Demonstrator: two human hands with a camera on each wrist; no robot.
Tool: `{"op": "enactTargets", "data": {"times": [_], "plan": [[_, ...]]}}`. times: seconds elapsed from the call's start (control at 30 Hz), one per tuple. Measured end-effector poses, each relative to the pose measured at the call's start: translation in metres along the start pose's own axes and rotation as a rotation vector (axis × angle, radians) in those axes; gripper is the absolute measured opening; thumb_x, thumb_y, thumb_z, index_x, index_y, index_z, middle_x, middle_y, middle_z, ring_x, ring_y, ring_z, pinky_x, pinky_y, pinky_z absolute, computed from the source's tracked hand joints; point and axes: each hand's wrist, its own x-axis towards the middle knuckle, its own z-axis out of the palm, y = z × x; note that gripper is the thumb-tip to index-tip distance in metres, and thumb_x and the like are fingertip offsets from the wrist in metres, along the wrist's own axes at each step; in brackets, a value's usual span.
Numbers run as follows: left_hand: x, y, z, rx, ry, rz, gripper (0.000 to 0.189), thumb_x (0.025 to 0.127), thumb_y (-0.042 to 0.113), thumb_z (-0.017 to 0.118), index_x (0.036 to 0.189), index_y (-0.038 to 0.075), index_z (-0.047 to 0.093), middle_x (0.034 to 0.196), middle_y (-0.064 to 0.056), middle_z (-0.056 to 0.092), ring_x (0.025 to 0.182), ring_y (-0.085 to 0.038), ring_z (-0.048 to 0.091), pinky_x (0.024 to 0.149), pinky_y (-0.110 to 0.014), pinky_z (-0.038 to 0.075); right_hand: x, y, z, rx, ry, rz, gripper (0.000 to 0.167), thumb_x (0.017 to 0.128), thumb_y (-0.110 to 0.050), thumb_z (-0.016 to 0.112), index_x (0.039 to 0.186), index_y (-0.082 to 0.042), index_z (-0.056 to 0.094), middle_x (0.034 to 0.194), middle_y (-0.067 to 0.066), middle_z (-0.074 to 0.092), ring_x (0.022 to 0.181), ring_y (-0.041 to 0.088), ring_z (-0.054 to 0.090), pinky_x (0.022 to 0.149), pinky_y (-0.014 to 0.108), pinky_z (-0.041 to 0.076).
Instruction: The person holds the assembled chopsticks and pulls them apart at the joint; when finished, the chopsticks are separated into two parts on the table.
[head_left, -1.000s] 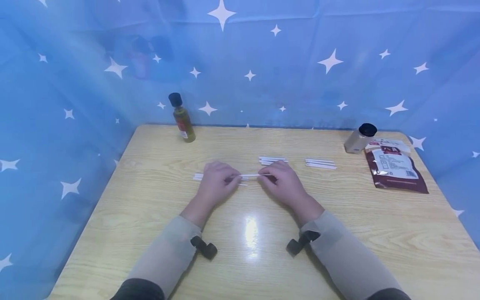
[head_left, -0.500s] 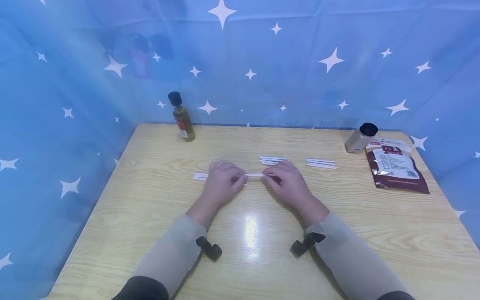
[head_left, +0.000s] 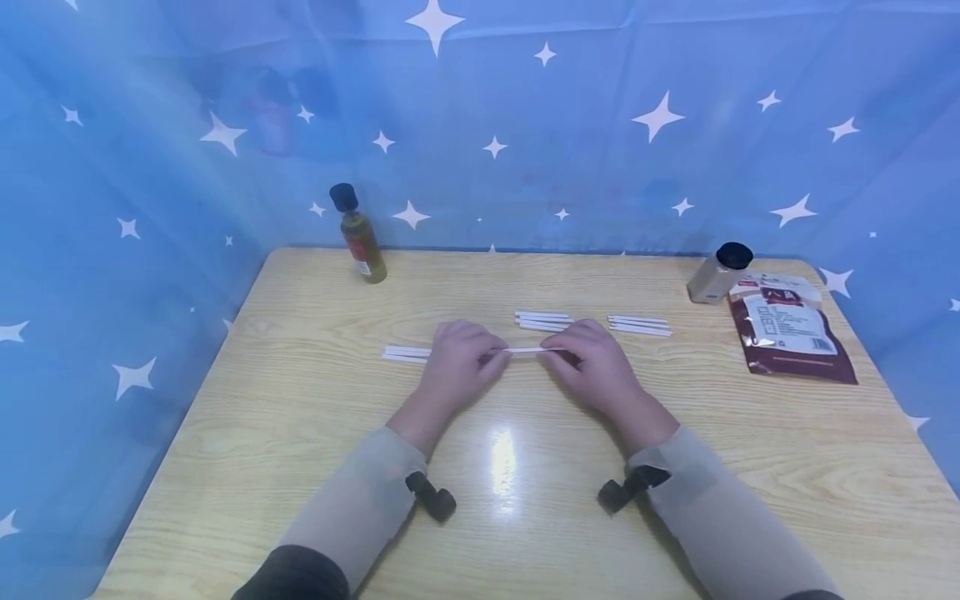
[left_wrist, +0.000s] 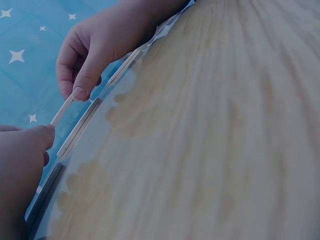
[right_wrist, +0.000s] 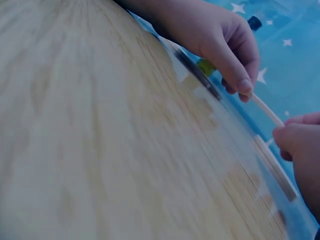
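A thin white stick (head_left: pixel 528 350) stretches level between my two hands. My left hand (head_left: pixel 461 364) pinches its left end between thumb and fingers, and my right hand (head_left: pixel 596 364) pinches the right end. In the left wrist view the stick (left_wrist: pixel 61 111) looks pale and straight, running from one thumb to the other. Under and left of the left hand lie several similar white sticks (head_left: pixel 407 353), partly covered by it. Just behind the right hand is a row of more white sticks (head_left: pixel 542 322). A third group of sticks (head_left: pixel 640 326) lies to the right of that hand.
The wooden table (head_left: pixel 300 433) meets a blue star-patterned cloth (head_left: pixel 495 100) at its back and sides. A dark-capped bottle (head_left: pixel 363 242) stands at the back left. At the back right are a black-lidded jar (head_left: pixel 708 282) and a maroon-and-white packet (head_left: pixel 795 329).
Both hands have slid to the right together, carrying the stick between them. More of the left group of sticks now shows beside the left hand.
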Motion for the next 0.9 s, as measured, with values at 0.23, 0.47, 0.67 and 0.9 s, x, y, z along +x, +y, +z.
{"op": "enactTargets", "data": {"times": [0.23, 0.47, 0.67, 0.9], "plan": [[0.008, 0.007, 0.011, 0.012, -0.034, -0.004, 0.016, 0.1, 0.036, 0.076, 0.104, 0.021, 0.082, 0.1, 0.01, 0.077, 0.099, -0.011, 0.062, 0.098, -0.038, 0.042, -0.004, 0.008, -0.011, -0.011, -0.002, 0.019, 0.014, 0.09, -0.014, 0.087, 0.103, -0.012, 0.083, 0.097, 0.003, 0.077, 0.098, 0.026, 0.065, 0.092, 0.045, 0.051], [0.016, 0.015, 0.018, 0.019, -0.069, -0.021, 0.018, 0.101, 0.037, 0.075, 0.107, 0.022, 0.082, 0.104, 0.01, 0.077, 0.102, -0.01, 0.062, 0.098, -0.037, 0.043, -0.01, 0.015, -0.019, -0.019, -0.006, 0.038, 0.015, 0.091, -0.014, 0.087, 0.105, -0.01, 0.083, 0.098, 0.004, 0.077, 0.098, 0.026, 0.064, 0.09, 0.044, 0.049], [0.022, 0.019, 0.025, 0.036, -0.071, -0.005, 0.018, 0.101, 0.038, 0.075, 0.109, 0.022, 0.081, 0.107, 0.01, 0.077, 0.104, -0.011, 0.062, 0.099, -0.037, 0.044, -0.013, 0.019, -0.025, -0.032, 0.004, 0.055, 0.017, 0.09, -0.012, 0.087, 0.105, -0.009, 0.083, 0.097, 0.004, 0.077, 0.096, 0.026, 0.063, 0.089, 0.044, 0.048], [0.027, 0.022, 0.029, 0.045, -0.074, 0.001, 0.018, 0.102, 0.037, 0.074, 0.11, 0.023, 0.081, 0.104, 0.01, 0.076, 0.1, -0.012, 0.063, 0.096, -0.038, 0.045, -0.015, 0.021, -0.029, -0.047, -0.004, 0.087, 0.014, 0.091, -0.012, 0.086, 0.104, -0.008, 0.083, 0.095, 0.004, 0.077, 0.095, 0.026, 0.063, 0.09, 0.045, 0.047]]}}
